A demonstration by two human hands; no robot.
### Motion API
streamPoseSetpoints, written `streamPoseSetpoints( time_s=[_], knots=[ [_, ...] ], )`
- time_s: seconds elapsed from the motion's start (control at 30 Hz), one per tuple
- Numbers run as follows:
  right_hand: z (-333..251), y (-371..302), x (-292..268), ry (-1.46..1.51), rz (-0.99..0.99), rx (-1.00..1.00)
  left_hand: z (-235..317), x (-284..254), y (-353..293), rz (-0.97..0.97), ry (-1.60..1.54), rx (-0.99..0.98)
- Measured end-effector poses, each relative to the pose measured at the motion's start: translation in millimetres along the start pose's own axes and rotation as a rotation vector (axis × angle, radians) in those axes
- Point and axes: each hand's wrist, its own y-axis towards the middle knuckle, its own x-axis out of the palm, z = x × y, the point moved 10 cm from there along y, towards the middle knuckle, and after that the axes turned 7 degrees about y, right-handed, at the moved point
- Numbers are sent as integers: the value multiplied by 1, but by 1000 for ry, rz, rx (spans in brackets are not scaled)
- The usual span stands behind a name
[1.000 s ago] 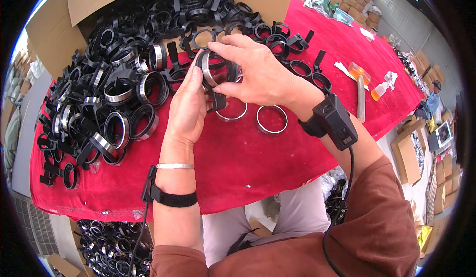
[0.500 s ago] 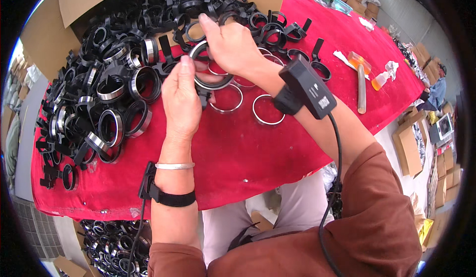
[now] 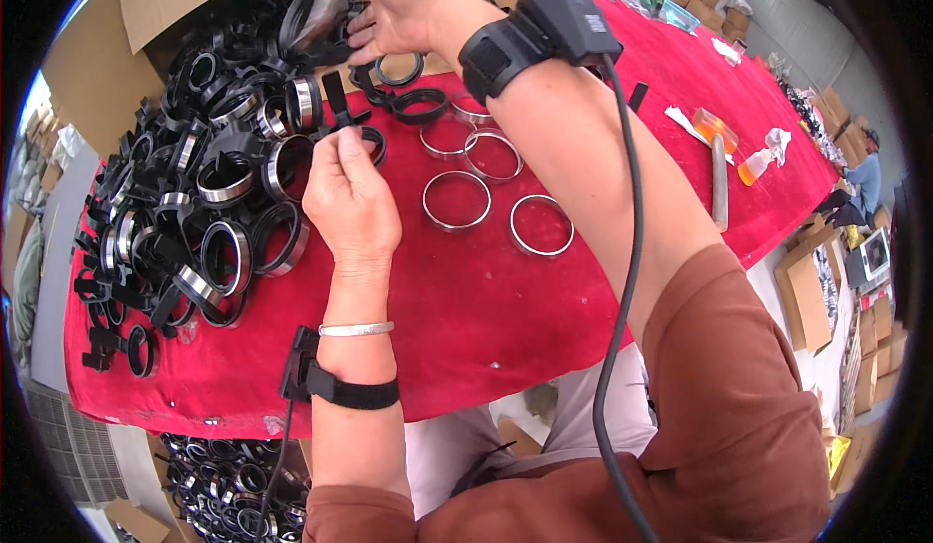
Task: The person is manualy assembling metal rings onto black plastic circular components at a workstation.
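My right hand is stretched out over the far pile, fingers spread, holding nothing. Left of its fingers, a black ring part with a silvery band is smeared by motion and looks apart from the hand. My left hand is closed, thumb pressed to curled fingers. Its tips are beside a black ring clamp with an upright tab, and what they hold, if anything, is hidden. Thin silver rings lie on the red cloth right of my left hand, some overlapping. A plain black ring lies behind them.
Black ring clamps are heaped across the left, by cardboard flaps. At the right lie a hammer and a small bottle of orange liquid on the red cloth. A person sits far right.
My right hand has moved forward and left, letting go of the ring part both hands were around. My left hand has stayed near its place and its fingers have closed.
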Motion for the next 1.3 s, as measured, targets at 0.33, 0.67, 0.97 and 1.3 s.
streamPoseSetpoints(
  time_s=[0.33, 0.67, 0.97, 1.3],
  knots=[
    [50, -29, -50, -1431, -161, -521, 4, 21, -3, -114, 334, 223],
    [-54, -132, -60, -1115, 88, -823, 8, 22, 4, -207, 205, 120],
    [84, -159, -61, -1495, -17, -279, -13, 13, 8, -97, -328, -117],
    [55, -216, -27, -1350, -228, -1132, -15, 18, 7, -173, -662, -281]
  ],
)
